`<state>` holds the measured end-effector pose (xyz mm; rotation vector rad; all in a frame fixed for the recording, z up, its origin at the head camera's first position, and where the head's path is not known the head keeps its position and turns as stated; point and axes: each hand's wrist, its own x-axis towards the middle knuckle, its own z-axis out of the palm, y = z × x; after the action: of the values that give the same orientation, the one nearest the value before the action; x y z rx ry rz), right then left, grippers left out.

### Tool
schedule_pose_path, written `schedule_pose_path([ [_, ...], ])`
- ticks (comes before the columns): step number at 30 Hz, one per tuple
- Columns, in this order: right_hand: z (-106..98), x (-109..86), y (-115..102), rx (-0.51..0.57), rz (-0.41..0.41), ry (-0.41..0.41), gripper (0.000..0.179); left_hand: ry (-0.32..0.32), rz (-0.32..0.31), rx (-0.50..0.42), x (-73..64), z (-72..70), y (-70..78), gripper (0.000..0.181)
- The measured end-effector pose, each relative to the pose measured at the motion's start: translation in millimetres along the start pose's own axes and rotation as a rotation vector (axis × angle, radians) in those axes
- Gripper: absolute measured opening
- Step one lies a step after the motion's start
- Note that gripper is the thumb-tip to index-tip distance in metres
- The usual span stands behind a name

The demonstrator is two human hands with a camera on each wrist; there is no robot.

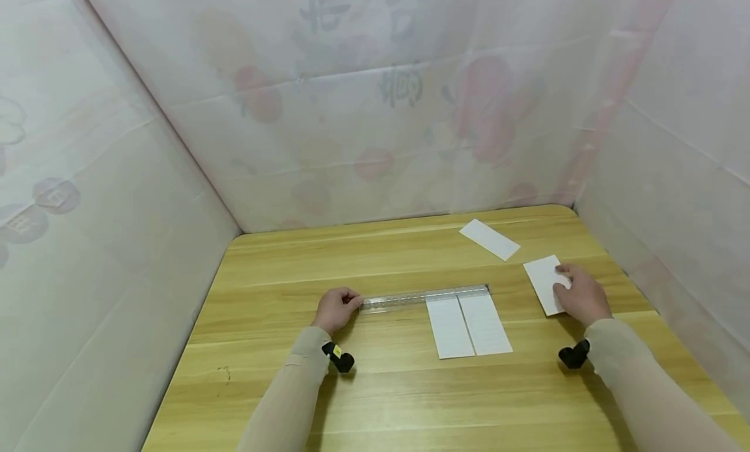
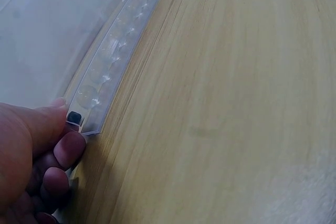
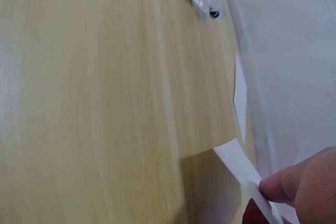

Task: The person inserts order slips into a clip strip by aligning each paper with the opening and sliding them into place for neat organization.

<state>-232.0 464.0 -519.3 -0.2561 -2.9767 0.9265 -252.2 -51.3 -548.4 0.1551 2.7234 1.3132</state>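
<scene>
A clear plastic strip (image 1: 392, 301) with a row of round bubble shapes lies across the table. My left hand (image 1: 335, 309) pinches its left end between thumb and fingers; a small dark square shows there in the left wrist view. Two white paper cards, a left one (image 1: 450, 329) and a right one (image 1: 485, 325), lie side by side with a narrow gap. The strip's right part meets their top edges; whether over them or around them, I cannot tell. Off to the right, my right hand (image 1: 584, 297) pinches another white card (image 1: 541, 284), tilted above the wood in the right wrist view.
A further white card (image 1: 489, 239) lies askew near the back edge. The wooden table (image 1: 281, 400) is bordered by pale printed cloth (image 1: 375, 133) at the back and both sides. Each wrist carries a small black camera.
</scene>
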Motion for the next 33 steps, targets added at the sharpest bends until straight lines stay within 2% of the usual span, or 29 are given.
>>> schedule_pose_path([
  [3,-0.6,-3.5,-5.4,0.002,-0.023,-0.011,0.045,0.000,-0.004,-0.002,-1.0,-0.1,2.1,0.015],
  [10,-3.8,-10.1,-23.6,0.101,-0.020,-0.027,0.050,0.003,-0.003,0.000,-1.2,0.9,4.9,0.015],
  [18,2.9,-18.3,-51.0,0.251,-0.107,-0.018,0.046,0.008,0.004,-0.004,0.0,2.3,5.5,0.015],
  [24,18.5,-23.1,-72.9,0.281,-0.159,-0.027,0.043,0.006,-0.013,-0.018,-0.3,3.6,3.5,0.014],
  [33,51.4,-29.5,-104.8,0.406,-0.171,-0.141,0.041,0.016,-0.008,-0.003,-1.0,1.6,4.9,0.015],
])
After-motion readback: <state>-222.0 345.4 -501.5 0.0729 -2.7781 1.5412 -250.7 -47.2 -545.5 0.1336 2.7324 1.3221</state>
